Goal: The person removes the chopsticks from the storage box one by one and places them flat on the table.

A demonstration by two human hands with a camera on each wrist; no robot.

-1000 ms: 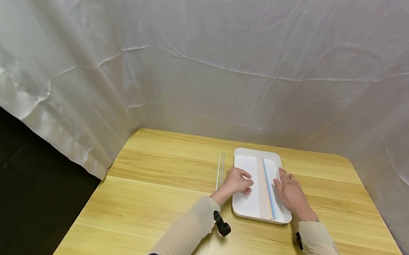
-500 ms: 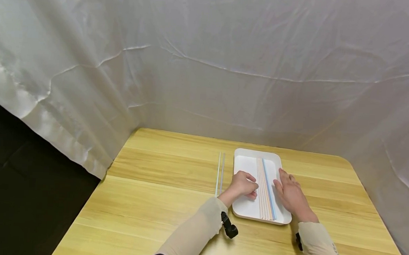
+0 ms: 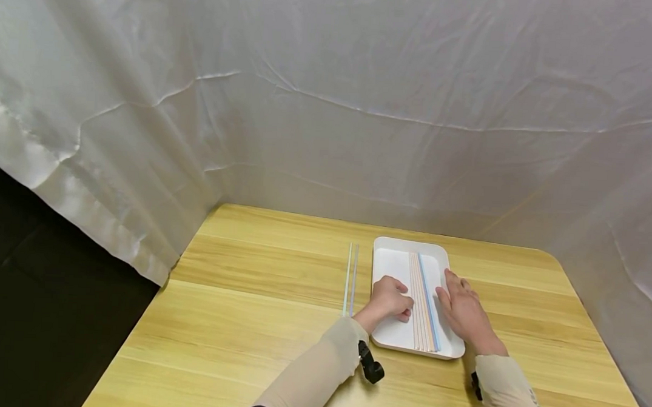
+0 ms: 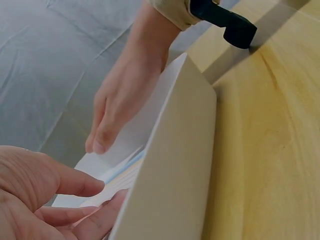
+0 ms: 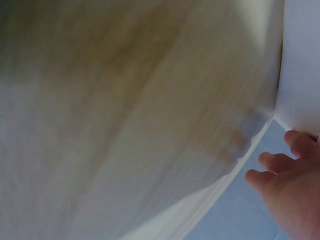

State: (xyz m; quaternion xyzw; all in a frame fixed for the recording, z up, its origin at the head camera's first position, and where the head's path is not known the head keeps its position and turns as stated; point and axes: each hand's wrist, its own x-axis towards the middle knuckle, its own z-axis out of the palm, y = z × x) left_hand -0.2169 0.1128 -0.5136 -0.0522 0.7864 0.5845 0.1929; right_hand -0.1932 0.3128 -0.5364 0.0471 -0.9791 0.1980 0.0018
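The person's left hand [image 3: 390,300] is in the white, round-cornered tray [image 3: 393,335], thumb apart from bent fingers, beside slim pink, orange and blue sticks [image 3: 425,305]; whether it touches them, I can't tell. The right hand [image 3: 467,313] lies at the right rim, fingers straight, thumb spread. Two loose sticks, one pale green [image 3: 347,277], one lavender [image 3: 354,277], lie on the yellow wood-grained table [image 3: 269,262].

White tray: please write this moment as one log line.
left hand: in white tray, beside thin sticks | right hand: at tray's right rim | two other sticks: on table
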